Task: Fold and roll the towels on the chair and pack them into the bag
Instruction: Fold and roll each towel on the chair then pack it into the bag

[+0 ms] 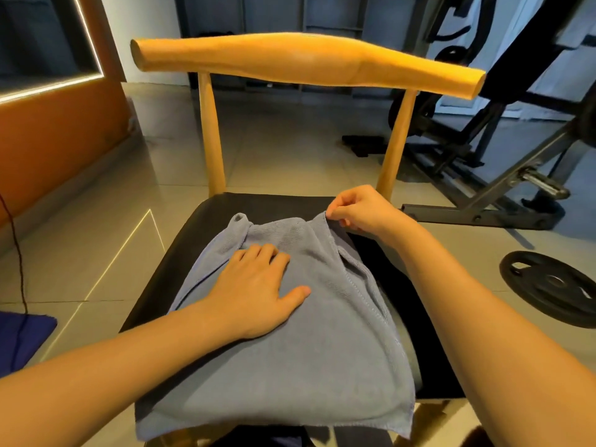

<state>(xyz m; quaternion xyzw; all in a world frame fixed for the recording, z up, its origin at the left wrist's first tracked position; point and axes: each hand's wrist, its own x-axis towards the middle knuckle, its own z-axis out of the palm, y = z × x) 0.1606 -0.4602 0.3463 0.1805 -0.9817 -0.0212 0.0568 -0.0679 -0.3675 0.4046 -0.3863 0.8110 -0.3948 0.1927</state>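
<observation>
Blue-grey towel drapes the black chair seat to its front edge; left grip lies spread flat mid-towel, right grip pinches its lifted far right corner.

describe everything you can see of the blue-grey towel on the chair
The towel is blue-grey, terry-like cloth with a stitched hem. It lies spread and rumpled on the black chair seat, its near edge over the seat's front. A second layer shows along its right side. The left hand presses flat on its middle; the right hand pinches its far right corner.
</observation>
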